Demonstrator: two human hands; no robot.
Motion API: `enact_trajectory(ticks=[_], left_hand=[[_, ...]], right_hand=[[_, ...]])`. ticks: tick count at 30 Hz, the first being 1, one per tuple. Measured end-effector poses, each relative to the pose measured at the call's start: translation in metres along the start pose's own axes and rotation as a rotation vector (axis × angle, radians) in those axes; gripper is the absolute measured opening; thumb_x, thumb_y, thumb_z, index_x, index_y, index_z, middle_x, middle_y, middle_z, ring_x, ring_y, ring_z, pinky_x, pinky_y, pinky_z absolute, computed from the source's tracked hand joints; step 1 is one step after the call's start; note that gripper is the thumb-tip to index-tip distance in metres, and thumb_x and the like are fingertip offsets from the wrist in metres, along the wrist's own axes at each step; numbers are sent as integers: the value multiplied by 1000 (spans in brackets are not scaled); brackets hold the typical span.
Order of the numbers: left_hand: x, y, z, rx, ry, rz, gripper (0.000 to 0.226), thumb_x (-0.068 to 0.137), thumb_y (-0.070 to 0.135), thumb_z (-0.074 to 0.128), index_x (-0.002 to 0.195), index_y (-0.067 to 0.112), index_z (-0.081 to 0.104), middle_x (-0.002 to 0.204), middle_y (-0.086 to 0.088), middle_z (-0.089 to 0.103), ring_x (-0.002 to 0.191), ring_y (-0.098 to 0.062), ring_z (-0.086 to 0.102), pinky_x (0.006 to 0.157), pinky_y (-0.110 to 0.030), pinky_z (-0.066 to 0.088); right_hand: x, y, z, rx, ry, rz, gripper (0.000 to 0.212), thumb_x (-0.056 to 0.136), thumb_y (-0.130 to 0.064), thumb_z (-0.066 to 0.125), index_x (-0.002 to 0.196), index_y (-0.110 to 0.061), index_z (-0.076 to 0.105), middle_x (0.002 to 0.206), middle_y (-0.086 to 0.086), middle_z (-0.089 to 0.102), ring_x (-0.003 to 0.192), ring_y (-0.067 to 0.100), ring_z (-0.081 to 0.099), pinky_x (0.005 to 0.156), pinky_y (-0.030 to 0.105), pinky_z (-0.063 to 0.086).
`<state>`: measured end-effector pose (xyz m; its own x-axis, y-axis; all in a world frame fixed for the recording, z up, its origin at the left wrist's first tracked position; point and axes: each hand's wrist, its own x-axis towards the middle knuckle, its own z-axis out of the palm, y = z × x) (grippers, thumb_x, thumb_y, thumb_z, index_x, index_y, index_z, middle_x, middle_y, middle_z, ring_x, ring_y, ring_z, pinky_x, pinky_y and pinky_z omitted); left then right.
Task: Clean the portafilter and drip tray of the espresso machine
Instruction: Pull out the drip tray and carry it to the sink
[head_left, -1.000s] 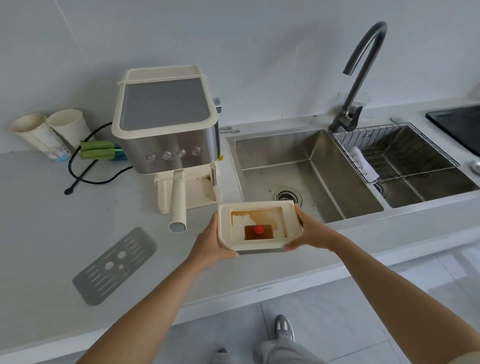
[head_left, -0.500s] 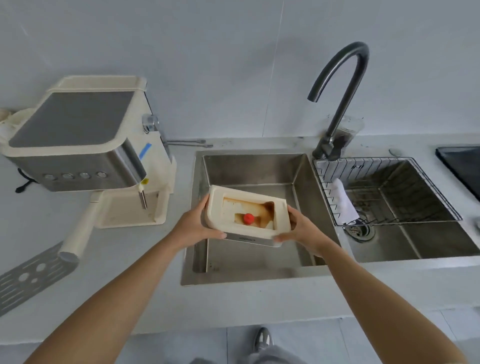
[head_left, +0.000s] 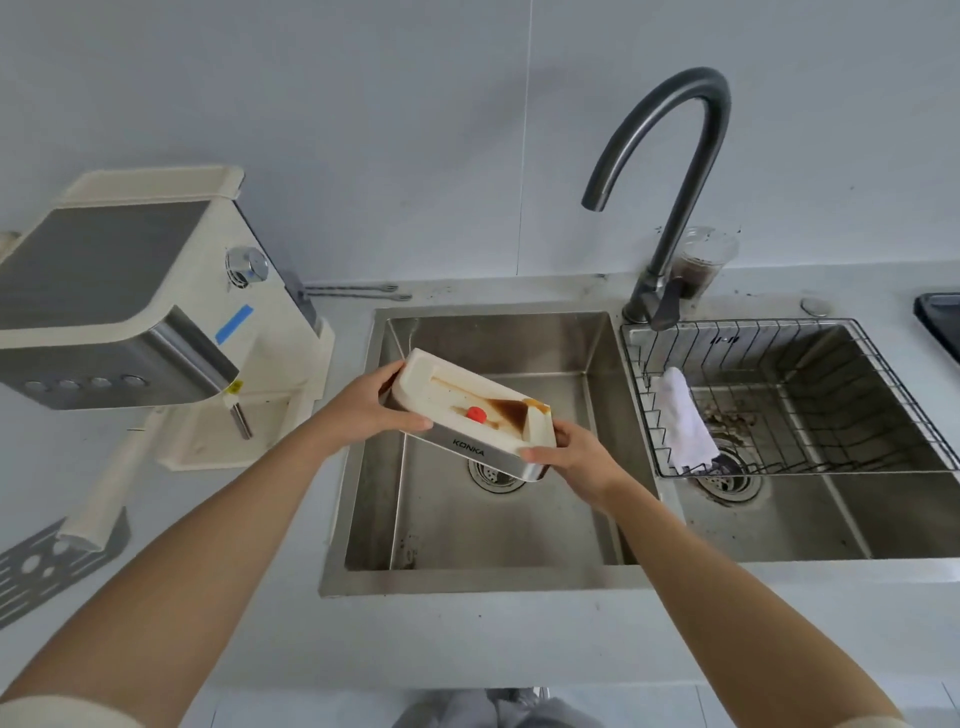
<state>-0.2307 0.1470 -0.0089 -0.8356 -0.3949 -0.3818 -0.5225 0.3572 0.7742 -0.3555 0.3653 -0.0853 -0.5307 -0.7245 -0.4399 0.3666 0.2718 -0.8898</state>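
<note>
Both hands hold the cream drip tray (head_left: 431, 382) over the left sink basin (head_left: 493, 519). My left hand (head_left: 363, 410) grips its upper left end; my right hand (head_left: 571, 454) grips the lower right corner. The tray is tilted down to the right, and brown coffee liquid pools in its low corner beside a red float (head_left: 476, 413). The espresso machine (head_left: 130, 322) stands on the counter at the left, with the cream portafilter handle (head_left: 109, 488) sticking out from under it. The grey slotted tray grate (head_left: 36, 566) lies on the counter at the far left.
A dark gooseneck faucet (head_left: 670, 208) rises behind the divider between the basins. The right basin holds a wire rack (head_left: 779, 395) with a white cloth (head_left: 680, 415) draped over it. A plastic cup (head_left: 701, 260) stands behind the faucet. A black object (head_left: 940, 322) sits at the far right.
The drip tray has moved right from the counter to over the left basin and now tilts down to the right, so the brown liquid has run into its low corner.
</note>
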Motion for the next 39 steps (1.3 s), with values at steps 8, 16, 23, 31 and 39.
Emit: enact_trajectory(ticks=[8, 16, 23, 31, 39], left_hand=[[33, 10, -5, 20, -22, -22, 74, 75, 17, 74, 139, 17, 38, 132, -1, 51, 124, -17, 46, 103, -32, 39], [57, 21, -10, 93, -15, -47, 60, 82, 29, 67, 135, 15, 43, 129, 1, 52, 118, -15, 48, 101, -28, 36], [72, 31, -6, 153, -7, -90, 49, 84, 42, 60, 123, 13, 56, 113, 0, 58, 104, -16, 54, 85, -26, 37], [82, 31, 11, 150, 139, -243, 65, 81, 55, 57, 108, -4, 59, 100, -14, 60, 104, -27, 58, 77, -29, 38], [75, 28, 24, 226, 191, -311, 70, 84, 54, 54, 122, -4, 49, 126, -15, 54, 116, -31, 52, 86, -33, 42]], right_hand=[[12, -1, -4, 125, 37, 57, 77, 54, -25, 78, 121, 0, 50, 112, 13, 61, 105, 27, 57, 94, 34, 48], [18, 2, 0, 204, 78, 140, 44, 85, -23, 63, 117, 6, 55, 105, 15, 61, 98, 23, 55, 97, 33, 43], [24, 5, 5, 263, 132, 260, 46, 84, -39, 61, 112, -2, 59, 101, 10, 63, 101, 23, 59, 103, 32, 42], [29, -2, 15, 261, 192, 428, 63, 89, -55, 44, 124, -3, 48, 124, 22, 56, 120, 31, 52, 103, 36, 38], [28, -7, 15, 171, 209, 551, 78, 86, -66, 34, 127, -2, 48, 127, 20, 55, 119, 31, 52, 94, 36, 41]])
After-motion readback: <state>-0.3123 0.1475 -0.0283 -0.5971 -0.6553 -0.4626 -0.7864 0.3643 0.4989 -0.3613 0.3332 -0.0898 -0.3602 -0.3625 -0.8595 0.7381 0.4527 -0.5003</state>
